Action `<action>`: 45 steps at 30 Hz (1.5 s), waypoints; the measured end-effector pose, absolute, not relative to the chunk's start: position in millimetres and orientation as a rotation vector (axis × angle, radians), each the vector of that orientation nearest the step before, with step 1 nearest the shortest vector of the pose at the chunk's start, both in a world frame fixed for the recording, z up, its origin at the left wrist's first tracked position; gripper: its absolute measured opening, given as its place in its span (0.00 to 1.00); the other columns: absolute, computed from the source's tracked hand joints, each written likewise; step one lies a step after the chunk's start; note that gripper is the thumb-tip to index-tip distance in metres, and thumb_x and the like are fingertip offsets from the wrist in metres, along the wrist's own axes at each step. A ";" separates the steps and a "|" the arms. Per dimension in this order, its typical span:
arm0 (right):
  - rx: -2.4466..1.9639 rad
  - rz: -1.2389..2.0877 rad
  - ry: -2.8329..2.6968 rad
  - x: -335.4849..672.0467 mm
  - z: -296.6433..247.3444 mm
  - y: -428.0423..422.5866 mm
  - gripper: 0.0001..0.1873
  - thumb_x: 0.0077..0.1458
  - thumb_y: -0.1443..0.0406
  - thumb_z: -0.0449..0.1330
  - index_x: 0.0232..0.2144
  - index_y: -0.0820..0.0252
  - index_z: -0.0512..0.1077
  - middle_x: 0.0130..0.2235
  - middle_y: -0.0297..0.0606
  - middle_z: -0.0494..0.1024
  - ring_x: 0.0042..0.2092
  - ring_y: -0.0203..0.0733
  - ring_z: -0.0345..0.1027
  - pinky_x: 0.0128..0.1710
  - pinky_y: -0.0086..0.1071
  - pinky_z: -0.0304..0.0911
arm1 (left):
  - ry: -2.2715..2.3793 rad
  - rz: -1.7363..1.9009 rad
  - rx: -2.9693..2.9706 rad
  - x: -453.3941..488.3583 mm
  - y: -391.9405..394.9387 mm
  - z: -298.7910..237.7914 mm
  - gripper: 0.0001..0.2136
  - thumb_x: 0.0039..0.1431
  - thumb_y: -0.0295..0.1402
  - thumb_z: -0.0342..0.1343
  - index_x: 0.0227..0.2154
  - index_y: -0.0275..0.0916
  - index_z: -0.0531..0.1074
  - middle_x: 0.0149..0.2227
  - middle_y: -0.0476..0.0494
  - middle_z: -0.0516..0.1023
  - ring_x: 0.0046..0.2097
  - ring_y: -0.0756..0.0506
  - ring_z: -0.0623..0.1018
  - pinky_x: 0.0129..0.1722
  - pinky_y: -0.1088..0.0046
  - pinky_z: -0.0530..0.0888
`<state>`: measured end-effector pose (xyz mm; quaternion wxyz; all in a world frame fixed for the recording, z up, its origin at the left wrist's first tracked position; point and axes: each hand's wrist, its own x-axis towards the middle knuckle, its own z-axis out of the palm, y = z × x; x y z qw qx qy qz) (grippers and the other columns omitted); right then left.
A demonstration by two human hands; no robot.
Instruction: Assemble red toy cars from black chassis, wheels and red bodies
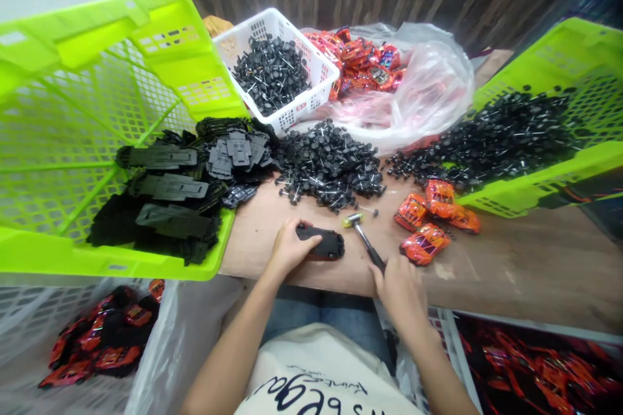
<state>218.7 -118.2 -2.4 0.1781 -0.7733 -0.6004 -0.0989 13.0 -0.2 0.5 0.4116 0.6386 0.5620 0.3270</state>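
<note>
My left hand point(293, 244) grips a toy car point(327, 245) that lies upside down near the table's front edge, its black underside facing up. The thumb rests on that underside. To the right, my right hand point(403, 285) is closed round the black handle of a small hammer point(366, 238). The hammer's yellowish head is a little above and right of the car, apart from it. Several orange toy cars point(425, 244) sit right of the hammer. A heap of black wheels on metal axles point(331, 165) lies just beyond my hands.
A green crate point(146, 266) on its side holds black car bases point(170, 188) at left. Behind stands a white basket point(292, 118) of wheels beside a clear bag point(433, 71) of orange car bodies. Another green crate point(525, 188) spills wheels at right. Containers below the table hold cars.
</note>
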 end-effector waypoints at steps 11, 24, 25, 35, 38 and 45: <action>-1.960 0.683 -1.493 194.6 5.5 -178.4 0.20 0.63 0.54 0.40 0.30 0.56 0.65 0.20 0.37 0.70 0.22 0.42 0.68 0.21 0.30 0.55 | 1.436 0.783 1.528 17.0 5.1 -8.1 0.12 0.41 0.31 0.63 0.32 0.38 0.73 0.31 0.47 0.76 0.33 0.45 0.75 0.34 0.71 0.70; -1.857 -0.234 -2.101 201.1 18.5 -112.0 0.21 0.59 0.59 0.51 0.53 0.62 0.63 0.53 0.55 0.69 0.54 0.56 0.63 0.48 0.47 0.59 | 1.327 0.656 1.105 16.4 0.2 17.1 0.17 0.40 0.34 0.65 0.35 0.36 0.70 0.28 0.47 0.73 0.24 0.51 0.72 0.17 0.80 0.65; -1.697 -0.213 -2.151 193.0 17.0 -103.0 0.22 0.59 0.61 0.53 0.55 0.61 0.61 0.56 0.53 0.66 0.57 0.55 0.60 0.51 0.48 0.57 | 1.275 0.643 1.076 16.1 -2.7 20.7 0.19 0.41 0.36 0.65 0.37 0.36 0.70 0.29 0.47 0.73 0.22 0.51 0.71 0.15 0.80 0.64; -1.426 0.049 -1.839 169.0 -13.5 -72.3 0.15 0.56 0.69 0.53 0.47 0.62 0.67 0.40 0.45 0.77 0.39 0.48 0.71 0.38 0.39 0.66 | 1.211 0.934 1.263 17.1 -16.4 7.0 0.26 0.41 0.40 0.67 0.44 0.35 0.70 0.33 0.44 0.77 0.33 0.47 0.76 0.33 0.72 0.75; -1.452 0.236 -1.744 168.5 -11.0 -73.9 0.15 0.56 0.67 0.54 0.47 0.59 0.67 0.41 0.44 0.77 0.41 0.47 0.72 0.41 0.39 0.68 | 1.222 0.985 1.285 22.5 -10.4 1.5 0.25 0.42 0.41 0.66 0.43 0.35 0.71 0.36 0.42 0.78 0.36 0.45 0.77 0.38 0.70 0.75; -1.343 0.312 -1.685 162.5 -5.6 -89.4 0.12 0.57 0.69 0.54 0.45 0.56 0.66 0.54 0.46 0.67 0.58 0.47 0.60 0.56 0.47 0.59 | 0.957 1.153 1.436 24.7 -7.1 20.1 0.30 0.47 0.31 0.63 0.55 0.39 0.63 0.52 0.37 0.66 0.48 0.44 0.75 0.49 0.66 0.73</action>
